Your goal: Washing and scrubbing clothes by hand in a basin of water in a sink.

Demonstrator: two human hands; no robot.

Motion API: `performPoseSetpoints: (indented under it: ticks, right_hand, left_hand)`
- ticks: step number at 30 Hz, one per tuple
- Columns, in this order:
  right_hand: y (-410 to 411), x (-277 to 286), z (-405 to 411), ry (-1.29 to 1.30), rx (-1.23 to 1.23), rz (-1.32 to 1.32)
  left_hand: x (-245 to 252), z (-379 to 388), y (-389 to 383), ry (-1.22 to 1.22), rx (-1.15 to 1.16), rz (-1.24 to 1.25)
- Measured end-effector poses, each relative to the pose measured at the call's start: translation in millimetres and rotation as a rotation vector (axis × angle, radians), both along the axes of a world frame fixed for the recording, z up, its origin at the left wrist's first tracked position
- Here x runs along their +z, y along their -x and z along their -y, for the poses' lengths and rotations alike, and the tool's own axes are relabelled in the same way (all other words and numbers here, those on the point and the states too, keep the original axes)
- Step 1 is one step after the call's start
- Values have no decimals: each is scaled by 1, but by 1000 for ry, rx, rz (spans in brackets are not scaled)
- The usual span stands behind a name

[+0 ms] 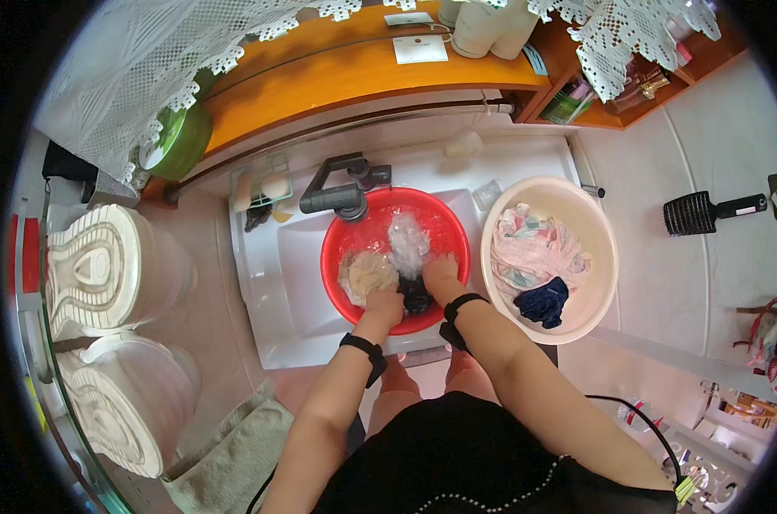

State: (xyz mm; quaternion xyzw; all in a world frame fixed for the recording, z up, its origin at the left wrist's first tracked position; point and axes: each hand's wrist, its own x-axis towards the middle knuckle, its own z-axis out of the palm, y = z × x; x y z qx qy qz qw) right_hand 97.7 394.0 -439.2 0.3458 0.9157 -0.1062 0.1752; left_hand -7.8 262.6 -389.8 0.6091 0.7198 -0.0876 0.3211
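A red plastic basin (331,283) of water sits in the white sink under the dark faucet (337,199). Churned, bubbly water (408,238) shows at its middle. Inside, my left hand (385,304) is curled at the edge of a dark wet cloth (416,297), with a beige cloth (368,275) bunched just beyond it. On the other side of the dark cloth, my right hand (440,270) is partly in the water near the basin's right wall; its fingertips are hidden. Both wrists wear black straps.
To the right stands a cream basin (604,270) with pink patterned fabric (539,247) and a navy cloth (543,302). A small clear cup (487,194) is between the basins. A soap rack (263,183) sits at the sink's back left. An orange wooden shelf (363,64) overhangs the back.
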Motion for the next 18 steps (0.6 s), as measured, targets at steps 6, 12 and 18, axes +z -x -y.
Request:
performPoseSetpoints:
  ticks: [6,12,18]
  right_hand:
    - [26,100,-26,483,-252,-372]
    - [10,284,-30,937,-411,-775]
    - [9,304,-33,484,-159,-1037]
  left_hand:
    - [18,12,16,82,24,-63]
    - [8,12,21,58,-53,61]
    - [-2,23,17,-255,179,125]
